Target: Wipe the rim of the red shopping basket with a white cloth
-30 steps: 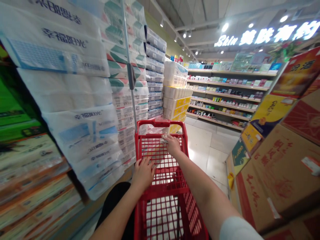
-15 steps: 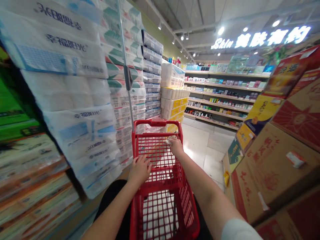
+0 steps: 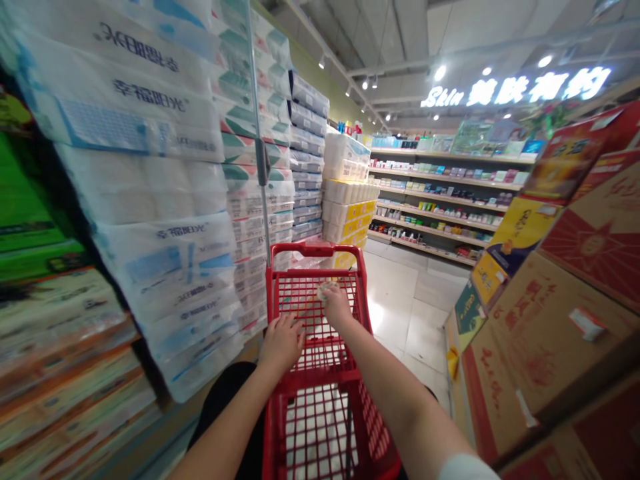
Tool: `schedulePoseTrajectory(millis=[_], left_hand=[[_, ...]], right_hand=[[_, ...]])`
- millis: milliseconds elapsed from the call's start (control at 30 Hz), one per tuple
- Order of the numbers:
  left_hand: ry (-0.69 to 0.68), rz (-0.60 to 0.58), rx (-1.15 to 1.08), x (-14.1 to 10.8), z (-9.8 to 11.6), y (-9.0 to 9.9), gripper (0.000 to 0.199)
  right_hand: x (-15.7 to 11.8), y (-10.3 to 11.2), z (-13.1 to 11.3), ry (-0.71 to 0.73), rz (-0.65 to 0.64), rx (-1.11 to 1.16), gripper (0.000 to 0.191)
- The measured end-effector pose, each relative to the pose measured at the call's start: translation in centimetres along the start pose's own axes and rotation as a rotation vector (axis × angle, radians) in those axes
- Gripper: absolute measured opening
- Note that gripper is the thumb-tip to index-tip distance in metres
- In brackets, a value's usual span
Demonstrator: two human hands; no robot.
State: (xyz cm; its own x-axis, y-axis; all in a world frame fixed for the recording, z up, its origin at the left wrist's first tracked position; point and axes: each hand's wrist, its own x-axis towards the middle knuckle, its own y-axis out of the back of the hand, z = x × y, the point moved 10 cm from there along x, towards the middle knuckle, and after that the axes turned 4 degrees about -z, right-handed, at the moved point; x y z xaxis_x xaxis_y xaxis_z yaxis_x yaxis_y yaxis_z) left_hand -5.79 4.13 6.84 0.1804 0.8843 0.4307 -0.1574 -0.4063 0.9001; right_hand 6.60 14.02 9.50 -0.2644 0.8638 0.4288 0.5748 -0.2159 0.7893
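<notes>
A red plastic shopping cart [image 3: 327, 375] with grid panels stands right in front of me. My right hand [image 3: 336, 308] is closed round a crumpled pale cloth [image 3: 327, 291], which lies against the upper grid panel of the cart. Lower and to the left, my left hand [image 3: 284, 339] rests on the same panel near its left edge. Its fingers are stretched out and hold nothing.
Stacked white tissue packs [image 3: 165, 267] rise close on the left, with a thin metal pole [image 3: 257, 113] in front of them. Cardboard boxes [image 3: 565, 320] are piled on the right. A tiled aisle [image 3: 395, 293] leads to shelves of small goods [image 3: 440, 193].
My right hand has moved left with the cloth, from the right rim of the cart toward the middle of the grid panel. The left hand stays in place on the panel.
</notes>
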Motion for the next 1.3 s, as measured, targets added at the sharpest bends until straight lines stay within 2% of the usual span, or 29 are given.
schedulePoseTrajectory(millis=[67, 100, 200, 267, 367, 433, 567, 733, 833, 900, 1033, 1067, 1200, 1233, 1300], left_hand=[[-0.001, -0.003, -0.007, 0.0, 0.0, 0.1, 0.029], [0.002, -0.001, -0.011, 0.0, 0.0, 0.2, 0.029], [0.015, 0.014, -0.031, 0.1, -0.1, 0.4, 0.029], [0.023, 0.014, -0.049, 0.2, -0.3, 0.3, 0.028], [0.034, -0.009, -0.064, 0.3, -0.6, 0.0, 0.025], [0.044, -0.012, -0.064, 0.3, -0.7, -0.1, 0.025], [0.061, -0.002, -0.057, 0.5, -0.9, 0.4, 0.027], [0.069, -0.1, -0.025, 2.1, -1.3, 0.4, 0.037], [0.068, -0.102, -0.024, 2.9, -1.3, 0.5, 0.046], [0.065, -0.116, -0.025, 3.3, -1.5, 0.4, 0.049], [0.014, -0.148, -0.032, 3.6, -1.4, 0.1, 0.04], [0.005, -0.146, -0.041, 3.5, -1.4, 0.1, 0.039], [0.012, -0.131, -0.066, 3.4, -1.6, 0.2, 0.039], [0.012, -0.136, -0.064, 3.5, -1.6, 0.2, 0.039], [-0.001, -0.142, -0.059, 3.6, -1.5, 0.1, 0.036]], right_hand=[[-0.6, -1.2, -2.4, 0.139, -0.082, 0.04, 0.039], [-0.8, -1.3, -2.8, 0.154, -0.075, 0.045, 0.04], [-1.2, 0.3, -1.6, 0.006, 0.095, 0.032, 0.045], [-1.2, 0.6, -1.3, -0.033, 0.138, 0.052, 0.048], [-0.9, -1.1, -3.5, 0.158, 0.019, 0.124, 0.048], [-0.9, -1.5, -4.2, 0.229, 0.018, 0.152, 0.05], [-1.3, -1.1, -2.4, 0.114, 0.169, 0.152, 0.052], [-2.0, -3.4, -3.5, 0.281, -0.028, 0.179, 0.046], [-1.8, -2.8, -2.4, 0.212, 0.039, 0.187, 0.046], [-1.5, -2.6, -2.1, 0.181, 0.057, 0.157, 0.047], [0.0, -4.2, -4.2, 0.353, -0.139, 0.087, 0.049], [0.7, -4.2, -4.5, 0.371, -0.147, 0.091, 0.052], [4.2, -2.3, -3.7, 0.2, 0.053, 0.114, 0.055], [4.8, -2.8, -4.3, 0.197, 0.024, 0.106, 0.052], [5.3, -5.1, -6.6, 0.305, -0.167, 0.081, 0.043]])
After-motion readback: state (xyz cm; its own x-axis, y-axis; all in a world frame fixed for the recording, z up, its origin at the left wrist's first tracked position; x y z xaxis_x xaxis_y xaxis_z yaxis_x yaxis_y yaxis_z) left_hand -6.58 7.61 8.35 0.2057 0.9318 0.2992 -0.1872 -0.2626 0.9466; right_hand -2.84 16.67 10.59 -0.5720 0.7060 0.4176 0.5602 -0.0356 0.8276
